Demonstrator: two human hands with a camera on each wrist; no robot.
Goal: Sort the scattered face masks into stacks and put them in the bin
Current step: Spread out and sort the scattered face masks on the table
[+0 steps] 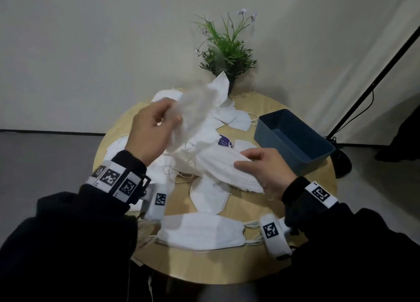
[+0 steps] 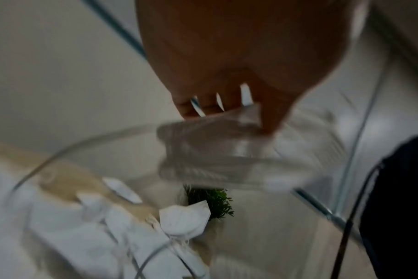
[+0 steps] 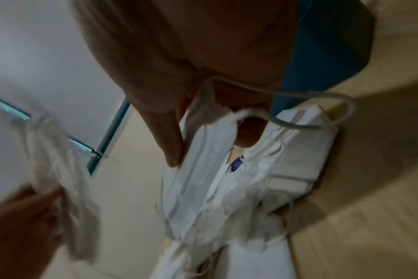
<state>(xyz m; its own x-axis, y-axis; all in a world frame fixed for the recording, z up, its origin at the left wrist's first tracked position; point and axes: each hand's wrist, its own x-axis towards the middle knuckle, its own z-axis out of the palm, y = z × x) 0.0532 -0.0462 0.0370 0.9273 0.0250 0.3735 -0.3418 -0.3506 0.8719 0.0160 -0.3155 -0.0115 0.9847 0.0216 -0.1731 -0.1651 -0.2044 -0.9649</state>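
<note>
White face masks lie scattered in a pile on a round wooden table. My left hand is raised above the pile and pinches one blurred white mask, also the mask in the left wrist view. My right hand grips the near end of a small stack of masks between thumb and fingers; the stack shows in the right wrist view, an ear loop hanging off it. The blue bin stands empty at the right.
A neat stack of masks lies at the table's near edge, and a folded mask behind it. A potted green plant stands at the back edge. A black stand pole rises from the floor to the right.
</note>
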